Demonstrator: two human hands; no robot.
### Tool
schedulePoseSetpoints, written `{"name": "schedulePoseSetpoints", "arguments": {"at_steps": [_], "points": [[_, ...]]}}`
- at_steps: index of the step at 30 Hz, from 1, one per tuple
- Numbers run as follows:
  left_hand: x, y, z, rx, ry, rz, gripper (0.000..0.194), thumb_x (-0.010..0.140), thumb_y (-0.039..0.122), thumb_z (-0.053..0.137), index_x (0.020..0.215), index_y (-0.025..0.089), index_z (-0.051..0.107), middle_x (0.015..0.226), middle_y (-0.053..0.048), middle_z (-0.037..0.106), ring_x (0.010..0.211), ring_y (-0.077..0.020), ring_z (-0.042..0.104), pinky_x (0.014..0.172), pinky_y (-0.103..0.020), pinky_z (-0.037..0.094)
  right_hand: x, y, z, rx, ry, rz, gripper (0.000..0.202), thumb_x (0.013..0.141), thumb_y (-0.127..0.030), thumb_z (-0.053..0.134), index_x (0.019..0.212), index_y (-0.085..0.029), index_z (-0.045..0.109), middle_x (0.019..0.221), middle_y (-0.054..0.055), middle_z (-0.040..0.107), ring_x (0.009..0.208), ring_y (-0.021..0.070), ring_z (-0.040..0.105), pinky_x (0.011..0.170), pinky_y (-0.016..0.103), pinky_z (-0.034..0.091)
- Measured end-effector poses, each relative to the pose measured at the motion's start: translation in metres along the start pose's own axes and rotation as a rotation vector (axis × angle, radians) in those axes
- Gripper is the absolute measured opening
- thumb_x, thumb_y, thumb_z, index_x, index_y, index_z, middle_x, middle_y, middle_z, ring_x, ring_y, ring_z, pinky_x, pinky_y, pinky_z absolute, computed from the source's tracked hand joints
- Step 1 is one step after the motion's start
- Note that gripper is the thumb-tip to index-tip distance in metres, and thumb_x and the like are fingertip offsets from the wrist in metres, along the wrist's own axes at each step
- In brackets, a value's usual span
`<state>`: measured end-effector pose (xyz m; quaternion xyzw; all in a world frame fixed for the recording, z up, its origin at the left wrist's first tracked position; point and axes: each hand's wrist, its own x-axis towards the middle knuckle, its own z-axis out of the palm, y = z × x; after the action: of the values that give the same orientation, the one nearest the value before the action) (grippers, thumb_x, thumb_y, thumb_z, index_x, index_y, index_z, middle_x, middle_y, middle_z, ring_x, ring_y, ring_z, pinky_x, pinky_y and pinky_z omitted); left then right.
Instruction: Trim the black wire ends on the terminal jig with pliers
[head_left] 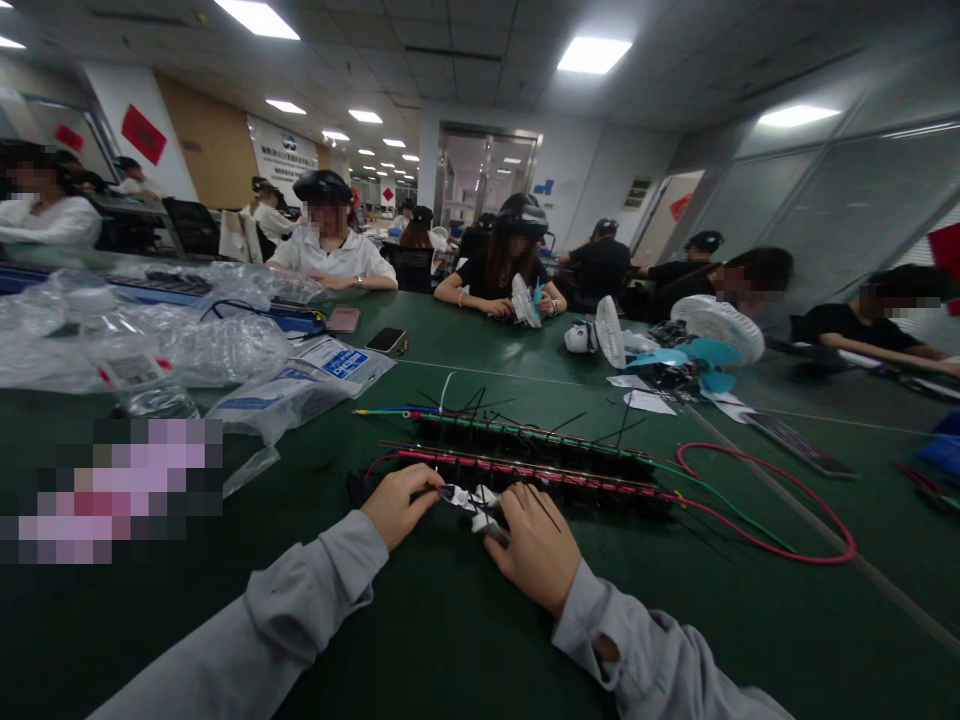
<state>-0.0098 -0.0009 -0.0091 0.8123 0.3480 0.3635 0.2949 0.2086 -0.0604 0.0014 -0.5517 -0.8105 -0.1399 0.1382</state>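
Two long black strips lie side by side on the table, each with wires along it and dark cable ties sticking out. The near strip (592,485) carries a red wire, the far strip (540,432) a green one. At the front edge of the near strip, my left hand (397,508) is closed in a pinch on something thin and dark. My right hand (536,545) curls round a small white piece (489,524), whose kind I cannot make out. Part of it is hidden under the fingers. White material stretches between both hands.
A red cable (844,520) loops out to the right. Plastic bags (300,385), a clear bottle (139,360) and a phone (386,341) are on the left. Fan parts (705,355) and papers lie at the back right. Co-workers (517,265) sit across the table.
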Motion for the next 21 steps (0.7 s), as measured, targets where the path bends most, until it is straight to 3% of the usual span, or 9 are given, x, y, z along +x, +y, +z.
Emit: {"name": "schedulePoseSetpoints", "arguments": {"at_steps": [21], "points": [[0.0011,0.0000,0.0006,0.040,-0.003,0.036,0.011,0.083,0.011,0.050,0.084,0.015,0.060,0.085,-0.005,0.061,0.081,-0.0167,0.057,0.076,-0.029,0.047,0.0052,-0.0014,-0.0077,0.011,-0.089,0.028,0.019,0.074,-0.037,0.055,0.079,-0.019,0.053,0.084,0.005,0.056,0.076,0.0161,0.051,0.069,0.028,0.034]]}}
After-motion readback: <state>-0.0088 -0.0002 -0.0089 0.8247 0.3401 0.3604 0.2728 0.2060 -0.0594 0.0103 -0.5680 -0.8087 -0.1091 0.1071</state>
